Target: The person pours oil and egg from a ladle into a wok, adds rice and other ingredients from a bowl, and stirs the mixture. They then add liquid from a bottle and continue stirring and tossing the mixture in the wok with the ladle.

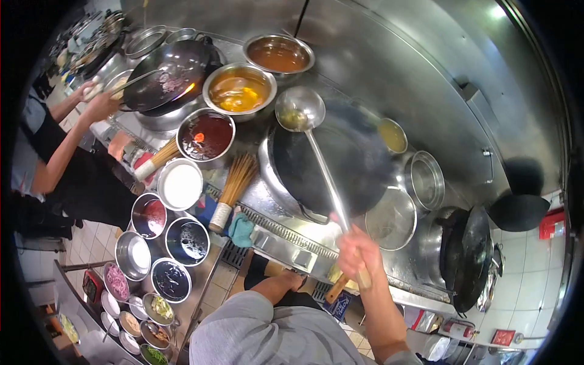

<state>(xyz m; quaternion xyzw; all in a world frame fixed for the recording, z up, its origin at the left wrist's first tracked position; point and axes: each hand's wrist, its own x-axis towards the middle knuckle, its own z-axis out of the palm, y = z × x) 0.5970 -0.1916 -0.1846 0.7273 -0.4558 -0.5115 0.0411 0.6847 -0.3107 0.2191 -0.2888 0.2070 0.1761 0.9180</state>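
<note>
My right hand [359, 252] is wrapped round the wooden-ended handle of a long metal ladle [327, 173]. The ladle's bowl hangs over the upper left rim of a large dark wok [328, 164], with a little yellowish liquid in it. Beside that bowl stands a metal basin of golden oil [238, 90]. My left hand [294, 280] is low at the stove's front edge, below the wok; its fingers are too small and partly hidden to make out. A bamboo wok brush [234, 188] and a teal cloth [241, 230] lie left of the wok.
A co-worker's hands [100, 100] work at another wok [167, 76] with chopped food and a flame. Bowls of sauce [205, 135], white powder [180, 184] and sliced onion [115, 281] fill the left side. Strainers [391, 219] and stacked woks [468, 258] stand right.
</note>
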